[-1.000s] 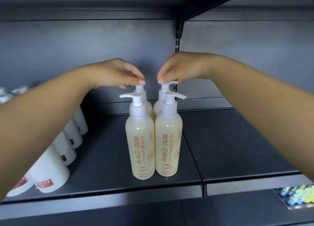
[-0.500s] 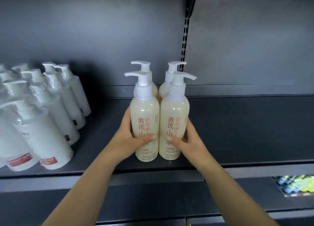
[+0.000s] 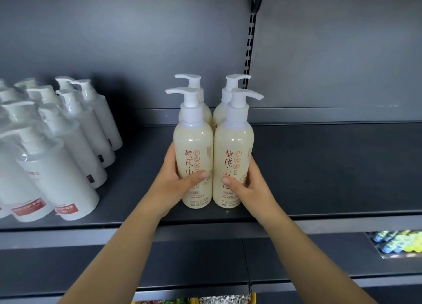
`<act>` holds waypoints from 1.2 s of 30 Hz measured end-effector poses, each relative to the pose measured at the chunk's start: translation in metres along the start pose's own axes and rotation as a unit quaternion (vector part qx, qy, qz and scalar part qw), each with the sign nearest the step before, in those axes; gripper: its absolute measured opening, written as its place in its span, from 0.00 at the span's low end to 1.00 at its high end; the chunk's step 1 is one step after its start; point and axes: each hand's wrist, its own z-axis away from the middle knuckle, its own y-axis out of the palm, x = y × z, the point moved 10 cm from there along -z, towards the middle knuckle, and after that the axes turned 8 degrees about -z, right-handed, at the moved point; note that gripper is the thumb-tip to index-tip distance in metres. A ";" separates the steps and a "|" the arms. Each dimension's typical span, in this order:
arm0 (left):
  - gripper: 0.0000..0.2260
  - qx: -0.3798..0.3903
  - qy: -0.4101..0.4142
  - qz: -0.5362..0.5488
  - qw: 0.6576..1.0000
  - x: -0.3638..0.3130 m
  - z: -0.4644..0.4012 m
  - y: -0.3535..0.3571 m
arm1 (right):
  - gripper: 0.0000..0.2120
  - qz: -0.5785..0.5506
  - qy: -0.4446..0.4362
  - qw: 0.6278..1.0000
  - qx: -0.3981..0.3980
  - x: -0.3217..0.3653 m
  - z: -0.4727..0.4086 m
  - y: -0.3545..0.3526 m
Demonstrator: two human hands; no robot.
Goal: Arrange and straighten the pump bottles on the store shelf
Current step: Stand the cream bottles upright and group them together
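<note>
So a second ago I had both hands up top fiddling with the pump heads on the back pair, and now they've dropped down to the bodies of the front pair — I'd say the nozzle-turning part is done and I'm onto squaring up the block. My left hand [image 3: 170, 185] is wrapped round the front left bottle [image 3: 193, 157], thumb across the label, and my right hand [image 3: 247, 187] is curled the same way round the front right bottle [image 3: 233, 157]. The two are touching side by side, upright, near the front edge of the shelf [image 3: 331, 166], with the back left bottle [image 3: 199, 112] and back right bottle [image 3: 222, 114] tucked right behind them. The left-hand nozzles both point left, but the front right one points right, so that one may still want a twist — just my read. All four are clear-ish plastic, full nearly to the shoulder with a creamy pale-yellow liquid, white pumps on and closed, orange lettering facing me. Off to the left there's a bunch of white pump bottles [image 3: 68, 166] in rows, well apart from mine; they look slanted, though that could be the wide lens, and they're opaque so I can't tell how full they are.
</note>
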 end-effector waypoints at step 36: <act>0.27 0.047 -0.036 -0.052 0.997 0.017 0.014 -0.042 | 0.36 0.025 0.002 0.994 -0.106 -0.009 0.007 0.035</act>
